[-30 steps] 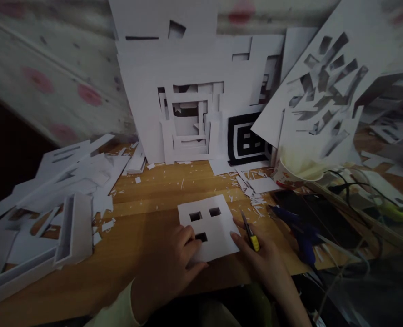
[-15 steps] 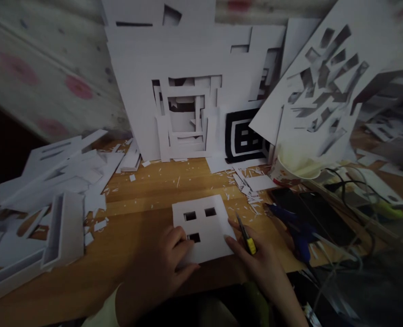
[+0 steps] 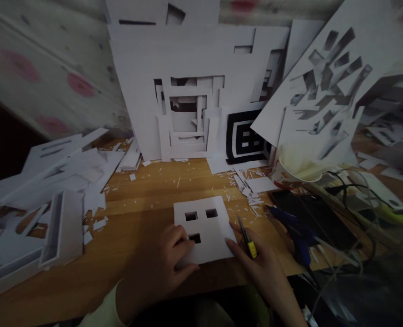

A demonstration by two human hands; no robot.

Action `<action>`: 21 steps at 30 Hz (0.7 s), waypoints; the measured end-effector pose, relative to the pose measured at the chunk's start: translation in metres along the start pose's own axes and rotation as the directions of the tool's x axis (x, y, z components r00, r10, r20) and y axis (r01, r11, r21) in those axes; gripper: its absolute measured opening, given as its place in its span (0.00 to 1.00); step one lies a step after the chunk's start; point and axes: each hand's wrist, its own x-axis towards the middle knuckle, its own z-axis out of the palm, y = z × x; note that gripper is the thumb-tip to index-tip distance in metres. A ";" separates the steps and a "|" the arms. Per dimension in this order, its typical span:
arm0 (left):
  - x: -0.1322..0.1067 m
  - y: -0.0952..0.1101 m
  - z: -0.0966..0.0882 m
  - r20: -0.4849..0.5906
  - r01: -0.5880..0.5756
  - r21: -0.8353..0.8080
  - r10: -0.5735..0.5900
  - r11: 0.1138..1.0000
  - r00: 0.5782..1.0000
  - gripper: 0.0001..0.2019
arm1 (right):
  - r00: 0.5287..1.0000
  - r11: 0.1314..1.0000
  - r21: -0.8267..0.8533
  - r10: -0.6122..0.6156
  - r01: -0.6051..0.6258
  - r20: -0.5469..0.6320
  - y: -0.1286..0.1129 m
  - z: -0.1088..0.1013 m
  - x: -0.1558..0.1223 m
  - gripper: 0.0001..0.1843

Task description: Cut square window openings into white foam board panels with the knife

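A white board piece [image 3: 211, 234] with three rectangular holes lies before me at the near side of the wooden table. My left hand [image 3: 174, 250] grips its lower left corner with bent fingers, close to the lower hole. At the right edge, the thumb and forefinger of my right hand [image 3: 259, 254] touch the board. That same hand holds a craft knife [image 3: 251, 245] with a yellow part, its blade pointing up and away from the board. Part of the knife is hidden by the fingers.
Large cut-out white sheets [image 3: 136, 91] stand at the back, beside a black patterned panel [image 3: 233, 136]. White offcuts [image 3: 95, 165] and a box-like frame [image 3: 63, 227] lie left. A paper cup [image 3: 290, 175], blue glue gun [image 3: 300, 236], dark phones [image 3: 327, 218] and cables [image 3: 344, 190] crowd the right.
The view has shifted slightly, so the background sits a little further right. Both hands keep their hold, and the board looks almost unmoved.
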 end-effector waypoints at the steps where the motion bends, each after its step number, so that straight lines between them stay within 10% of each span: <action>1: 0.000 0.000 0.000 -0.003 -0.004 -0.005 0.004 1.000 1.000 0.10 | 1.000 1.000 -0.002 0.000 0.000 -0.008 -0.001 0.000 0.000 0.26; 21: 0.001 -0.003 -0.004 -0.045 -0.044 0.004 0.044 0.999 0.998 0.09 | 1.000 0.999 0.031 -0.007 0.007 -0.020 -0.006 0.000 0.000 0.26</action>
